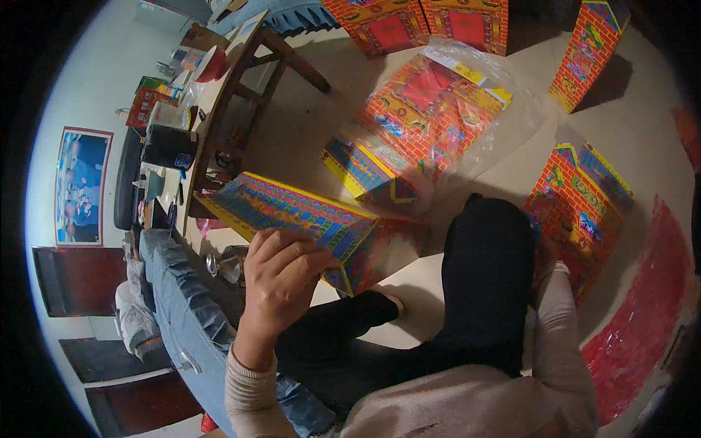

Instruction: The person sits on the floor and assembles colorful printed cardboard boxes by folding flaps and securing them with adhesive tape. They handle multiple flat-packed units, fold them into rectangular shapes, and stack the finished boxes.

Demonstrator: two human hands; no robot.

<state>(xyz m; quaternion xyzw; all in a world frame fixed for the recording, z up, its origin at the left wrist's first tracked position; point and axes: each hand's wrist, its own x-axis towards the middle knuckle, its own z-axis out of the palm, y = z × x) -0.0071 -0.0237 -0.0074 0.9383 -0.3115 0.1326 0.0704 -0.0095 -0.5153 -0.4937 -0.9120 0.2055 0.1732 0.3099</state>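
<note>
From where I stand, the left hand (283, 276) pinches the near edge of the blue roof panel (296, 212), which lies just beyond it, long axis slanting far-left to near-right, while the right hand (548, 257), farther off by the brick-printed piece (584, 212), is too shadowed to tell its grip.

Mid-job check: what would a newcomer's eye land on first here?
Probably the red brick-print panel under clear plastic on the floor, upper centre. Next, the blue-and-yellow patterned piece tilted up at the left hand, left of centre. Then the large glossy red patch at lower right.
</note>
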